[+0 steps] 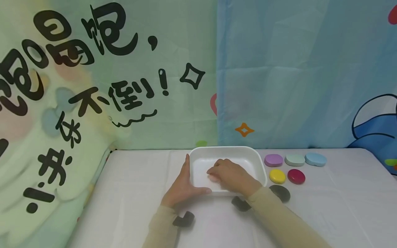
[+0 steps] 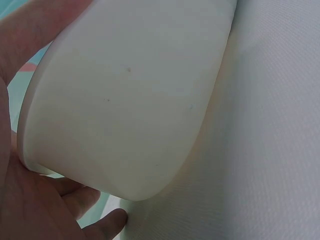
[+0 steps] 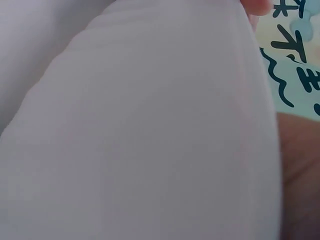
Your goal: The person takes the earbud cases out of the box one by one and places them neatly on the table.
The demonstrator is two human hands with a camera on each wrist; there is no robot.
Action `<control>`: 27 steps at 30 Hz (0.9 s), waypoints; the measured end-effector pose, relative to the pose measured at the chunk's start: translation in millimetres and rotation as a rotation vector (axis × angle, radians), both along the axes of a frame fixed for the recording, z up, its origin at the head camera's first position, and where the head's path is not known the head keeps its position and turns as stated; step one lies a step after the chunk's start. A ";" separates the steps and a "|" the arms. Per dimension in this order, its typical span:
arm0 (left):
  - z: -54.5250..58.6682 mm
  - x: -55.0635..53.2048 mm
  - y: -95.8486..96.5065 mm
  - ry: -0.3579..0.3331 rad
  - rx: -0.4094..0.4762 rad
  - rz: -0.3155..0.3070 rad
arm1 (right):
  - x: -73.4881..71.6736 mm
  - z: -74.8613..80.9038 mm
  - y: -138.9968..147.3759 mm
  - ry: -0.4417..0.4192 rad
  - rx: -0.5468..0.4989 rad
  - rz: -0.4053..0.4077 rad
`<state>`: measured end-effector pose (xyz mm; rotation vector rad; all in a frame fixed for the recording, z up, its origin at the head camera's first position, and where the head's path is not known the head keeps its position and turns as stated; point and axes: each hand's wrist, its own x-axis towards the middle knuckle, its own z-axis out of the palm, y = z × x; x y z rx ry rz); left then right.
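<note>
A white rectangular tray (image 1: 248, 165) with rounded corners stands on the table. My left hand (image 1: 183, 187) touches its near left corner, the thumb along the front wall and the straight fingers up the left side; in the left wrist view, the tray's outer wall (image 2: 130, 100) lies between thumb and fingers. Inside the tray is my right hand (image 1: 229, 174), bent at the fingers with its tips low near the tray floor. Something pale pink shows under those fingertips; whether it is a thing or a reflection is unclear. The tray's wall (image 3: 150, 125) fills most of the right wrist view.
Right of the tray lie a purple oval piece (image 1: 273, 160), a pale green one (image 1: 295, 160), a light blue one (image 1: 315, 159), a yellow round one (image 1: 277, 176) and a dark red round one (image 1: 296, 176). A dark grey shape (image 1: 280, 193) shows beside my right sleeve. Printed cloth (image 1: 173, 131) hangs behind.
</note>
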<state>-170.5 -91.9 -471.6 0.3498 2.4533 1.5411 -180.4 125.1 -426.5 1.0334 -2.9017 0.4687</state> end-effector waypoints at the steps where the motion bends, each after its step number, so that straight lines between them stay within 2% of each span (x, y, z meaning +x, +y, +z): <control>1: -0.3 -0.1 0.0 0.000 -0.001 0.000 | 0.7 0.5 1.0 0.008 0.002 -0.005; 11: -2.1 -0.3 0.3 -0.007 0.001 0.006 | 8.3 1.1 13.8 0.105 -0.045 -0.058; 18: -4.0 -0.6 0.0 -0.002 0.014 0.009 | 11.4 2.5 23.7 0.162 -0.062 -0.041; 27: -1.8 0.4 0.9 0.004 0.019 0.008 | 22.4 12.5 38.1 0.197 -0.063 -0.027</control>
